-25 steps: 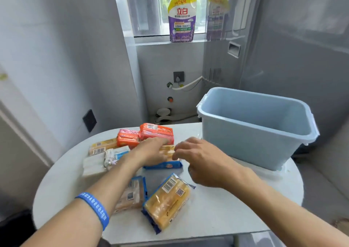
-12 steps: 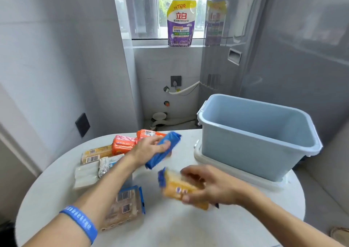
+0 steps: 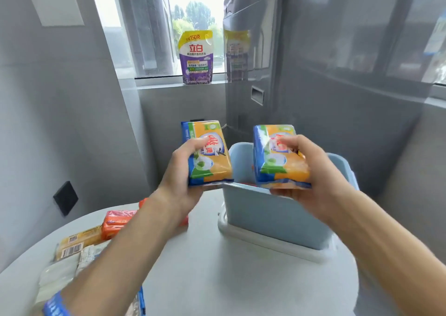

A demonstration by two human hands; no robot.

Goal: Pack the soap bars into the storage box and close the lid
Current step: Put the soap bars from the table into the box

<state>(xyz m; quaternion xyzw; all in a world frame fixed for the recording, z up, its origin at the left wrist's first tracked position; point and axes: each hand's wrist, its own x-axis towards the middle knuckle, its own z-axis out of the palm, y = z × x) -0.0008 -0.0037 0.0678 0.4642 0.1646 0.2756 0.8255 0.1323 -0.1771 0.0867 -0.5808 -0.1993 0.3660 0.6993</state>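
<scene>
My left hand (image 3: pixel 179 183) holds one yellow-and-blue wrapped soap bar (image 3: pixel 212 161) upright, just left of the light blue storage box (image 3: pixel 272 212). My right hand (image 3: pixel 311 170) holds a second, matching soap bar (image 3: pixel 277 168) over the box's open top. The box stands on its white lid (image 3: pixel 265 241) on the round white table (image 3: pixel 229 279). More wrapped bars lie at the table's left: orange ones (image 3: pixel 117 221), a yellow one (image 3: pixel 77 241) and white ones (image 3: pixel 60 274), partly hidden by my left forearm.
A purple-and-yellow detergent pouch (image 3: pixel 196 57) stands on the window sill behind. A tall grey appliance (image 3: pixel 251 74) rises right behind the box. Grey walls close in on the left and right. A black wall plate (image 3: pixel 65 198) is on the left wall.
Both hands have picked a soap bar off the table and lifted them up toward the box; the right bar now hangs over the box opening. The view has tilted upward.
</scene>
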